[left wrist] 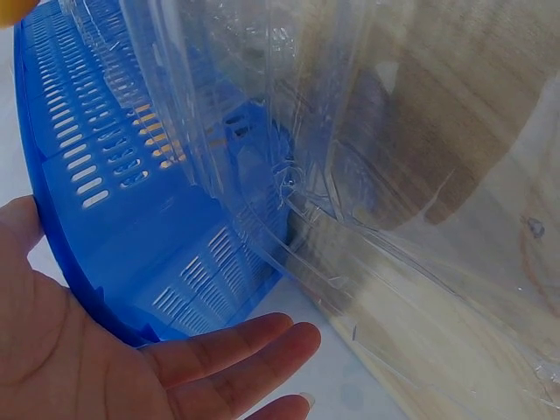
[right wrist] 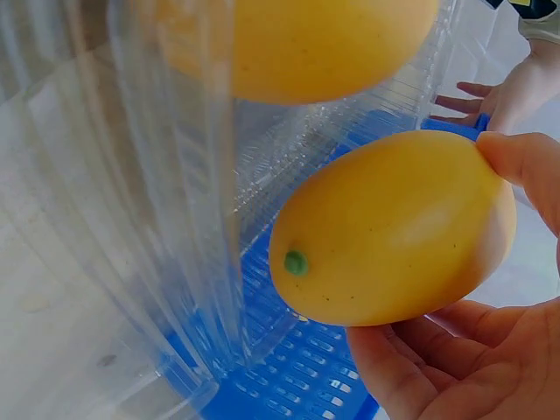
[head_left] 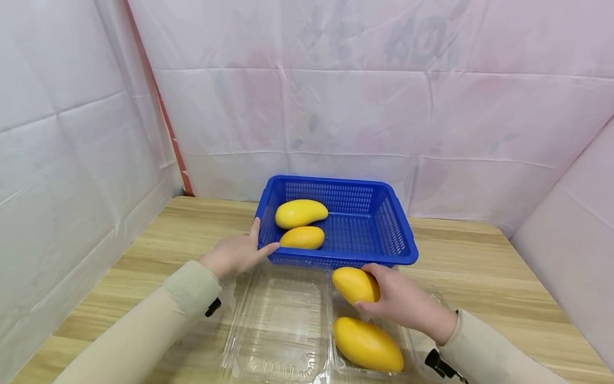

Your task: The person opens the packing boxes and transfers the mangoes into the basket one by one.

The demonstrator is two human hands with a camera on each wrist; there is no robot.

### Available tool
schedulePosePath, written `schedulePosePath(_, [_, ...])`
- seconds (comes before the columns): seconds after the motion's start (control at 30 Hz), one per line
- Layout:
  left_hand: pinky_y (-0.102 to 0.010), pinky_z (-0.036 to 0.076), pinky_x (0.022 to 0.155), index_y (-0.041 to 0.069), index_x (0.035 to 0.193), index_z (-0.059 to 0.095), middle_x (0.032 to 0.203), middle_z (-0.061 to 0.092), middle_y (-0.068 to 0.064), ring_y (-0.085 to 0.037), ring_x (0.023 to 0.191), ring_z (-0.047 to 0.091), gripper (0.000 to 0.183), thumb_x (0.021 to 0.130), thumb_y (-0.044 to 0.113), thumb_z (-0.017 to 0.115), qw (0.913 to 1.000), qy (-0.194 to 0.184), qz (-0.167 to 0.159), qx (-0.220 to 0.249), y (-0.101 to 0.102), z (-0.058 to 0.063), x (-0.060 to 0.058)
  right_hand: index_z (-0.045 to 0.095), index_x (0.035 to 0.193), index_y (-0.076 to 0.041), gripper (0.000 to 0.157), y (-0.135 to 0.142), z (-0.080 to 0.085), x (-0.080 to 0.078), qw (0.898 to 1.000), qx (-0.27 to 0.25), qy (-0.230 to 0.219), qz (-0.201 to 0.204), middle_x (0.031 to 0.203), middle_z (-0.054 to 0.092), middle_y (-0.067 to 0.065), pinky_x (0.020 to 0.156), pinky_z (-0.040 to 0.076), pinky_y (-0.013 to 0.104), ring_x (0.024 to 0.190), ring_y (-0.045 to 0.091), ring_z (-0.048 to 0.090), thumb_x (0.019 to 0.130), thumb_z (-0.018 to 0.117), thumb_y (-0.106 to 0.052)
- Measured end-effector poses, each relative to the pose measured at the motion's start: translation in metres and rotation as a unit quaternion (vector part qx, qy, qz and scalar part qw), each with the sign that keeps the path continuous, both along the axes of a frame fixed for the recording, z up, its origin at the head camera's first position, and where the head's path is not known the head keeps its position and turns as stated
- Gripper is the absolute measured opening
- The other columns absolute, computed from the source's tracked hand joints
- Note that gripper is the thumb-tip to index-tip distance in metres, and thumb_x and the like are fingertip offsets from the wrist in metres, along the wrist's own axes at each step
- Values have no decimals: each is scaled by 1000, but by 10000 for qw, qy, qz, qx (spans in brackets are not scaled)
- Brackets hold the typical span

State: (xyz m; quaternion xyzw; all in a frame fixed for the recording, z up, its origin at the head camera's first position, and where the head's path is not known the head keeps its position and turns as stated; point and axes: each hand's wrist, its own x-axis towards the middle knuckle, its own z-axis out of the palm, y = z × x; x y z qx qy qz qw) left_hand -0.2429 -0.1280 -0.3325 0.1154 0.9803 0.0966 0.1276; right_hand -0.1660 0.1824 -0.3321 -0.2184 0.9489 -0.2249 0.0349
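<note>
by the look of it, filling the box [head_left: 283,325] is under half done: one mango [head_left: 368,345] lies in its right half, a second mango [head_left: 352,286] is at that half's far end, and two mangoes [head_left: 301,214] remain in the basket [head_left: 409,257]. the right grip [head_left: 403,301] is closed around the second mango; the left grip [head_left: 237,255], fingers straight, touches the basket's near left corner. count: four mangoes, one basket, one box, one worktop [head_left: 484,272].

Cream sleeves [head_left: 129,333] — the left cuff [head_left: 193,288] pale greenish — a black strap [head_left: 438,364] on each
</note>
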Motion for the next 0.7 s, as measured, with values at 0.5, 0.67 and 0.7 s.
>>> schedulePosePath(0.5, [-41,40,77,6,134,-10,127,38,-16,-28,102,49,99,67,76,13,9996,-255,84,66,0,5,2,50,102,-10,53,3,13,2,9998,39,154,-156,80,50,-8,53,40,20,60,4,45,64,69,-41])
schedulePosePath(0.67, [-43,39,78,5,134,-9,126,38,-18,-30,103,48,101,67,76,13,9996,-232,2,129,0,4,2,49,105,-8,56,5,20,4,9997,-25,92,-220,84,52,-5,55,41,21,63,5,46,64,70,-40])
schedulePosePath(0.7, [-42,40,78,5,134,-8,125,39,-18,-29,103,48,101,66,77,13,9996,-237,0,132,0,4,2,50,105,-7,56,5,21,5,9997,-22,131,-218,85,52,-4,55,41,21,63,5,46,64,70,-39])
